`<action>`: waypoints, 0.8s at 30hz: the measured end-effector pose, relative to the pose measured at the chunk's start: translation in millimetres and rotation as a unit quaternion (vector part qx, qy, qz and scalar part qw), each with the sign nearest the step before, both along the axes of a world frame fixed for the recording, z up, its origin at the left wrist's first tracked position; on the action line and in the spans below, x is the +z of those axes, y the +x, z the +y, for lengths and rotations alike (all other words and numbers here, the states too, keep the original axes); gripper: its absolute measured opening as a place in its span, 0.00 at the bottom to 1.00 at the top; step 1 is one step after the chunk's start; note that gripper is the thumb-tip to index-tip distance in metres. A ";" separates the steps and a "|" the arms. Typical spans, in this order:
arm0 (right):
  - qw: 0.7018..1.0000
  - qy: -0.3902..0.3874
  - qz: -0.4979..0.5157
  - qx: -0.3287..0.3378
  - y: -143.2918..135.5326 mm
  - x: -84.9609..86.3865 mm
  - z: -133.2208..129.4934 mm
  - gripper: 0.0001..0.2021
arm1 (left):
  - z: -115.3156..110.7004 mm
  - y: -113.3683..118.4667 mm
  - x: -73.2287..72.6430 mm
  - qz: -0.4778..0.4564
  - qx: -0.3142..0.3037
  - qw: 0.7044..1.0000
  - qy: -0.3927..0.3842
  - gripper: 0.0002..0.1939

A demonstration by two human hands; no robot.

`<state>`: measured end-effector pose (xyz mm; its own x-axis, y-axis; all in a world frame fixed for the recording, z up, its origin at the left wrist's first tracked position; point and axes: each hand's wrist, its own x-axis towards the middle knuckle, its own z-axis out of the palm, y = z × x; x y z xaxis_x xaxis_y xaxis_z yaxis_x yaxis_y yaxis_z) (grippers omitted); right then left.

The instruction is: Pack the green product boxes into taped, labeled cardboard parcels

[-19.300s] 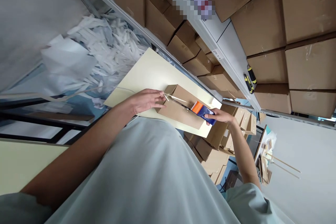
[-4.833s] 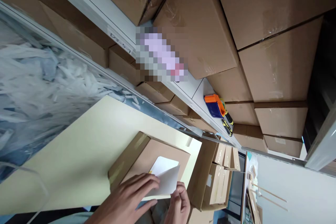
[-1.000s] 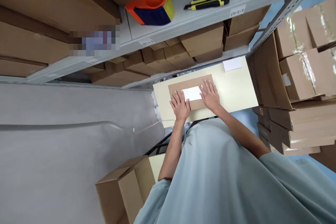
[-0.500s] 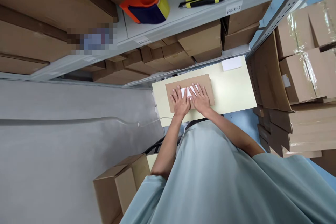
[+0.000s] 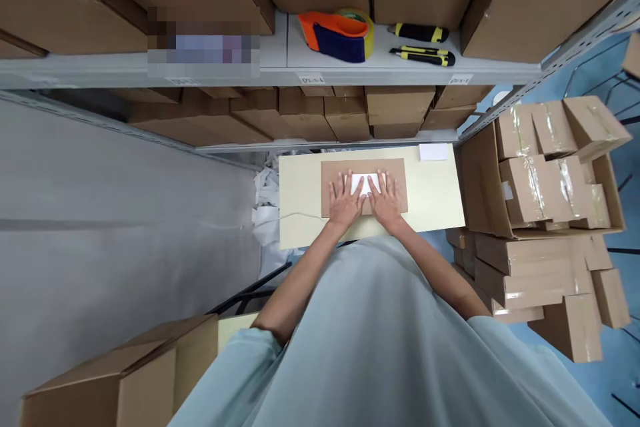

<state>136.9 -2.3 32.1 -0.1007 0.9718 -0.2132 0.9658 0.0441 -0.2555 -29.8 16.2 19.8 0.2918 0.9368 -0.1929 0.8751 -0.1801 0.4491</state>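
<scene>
A flat brown cardboard box (image 5: 330,173) lies on a pale yellow table (image 5: 435,193) in front of me. On its top is a white paper label (image 5: 364,184). My left hand (image 5: 345,203) presses flat on the left end of the label, fingers spread. Mirroring it, my right hand (image 5: 386,202) rests flat over the label's right end, its fingers spread too. The thumbs almost meet at the label's lower edge. Both hands partly cover the label and the box top. Neither hand grips anything.
Behind the table, a shelf (image 5: 280,77) bears cartons, a tape dispenser (image 5: 340,37) and two utility knives (image 5: 423,57). A white paper stack (image 5: 433,152) lies at the table's back right. Taped boxes (image 5: 535,193) are piled at right; an open carton (image 5: 145,373) stands lower left.
The view has turned and shifted, so the shelf and table now look level and more boxes show at right. Both hands stay flat on the label, slightly shifted along it.
</scene>
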 end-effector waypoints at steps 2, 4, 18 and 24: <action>1.000 -0.001 -0.004 0.003 -4.3 1.8 1.6 0.30 | 0.0 3.1 0.6 -0.025 -0.003 1.000 -0.003 0.33; 1.000 -0.002 -0.015 -0.007 1.6 2.8 -0.5 0.29 | 1.2 -4.3 0.9 -0.033 0.008 0.999 -0.004 0.32; 0.974 -0.083 0.078 -0.198 -9.6 6.3 0.8 0.38 | -11.9 -90.1 4.6 -0.087 0.202 0.975 0.043 0.31; 0.989 -0.083 0.098 -0.070 -75.2 5.4 47.0 0.39 | 3.7 -107.0 2.1 -0.082 0.213 0.970 0.085 0.30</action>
<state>61.7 44.7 37.5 -0.0224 0.9321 -0.3614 0.8902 -0.1460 -0.4316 -136.9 19.9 21.9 -0.1148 0.9933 -0.0090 0.8054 0.0984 0.5845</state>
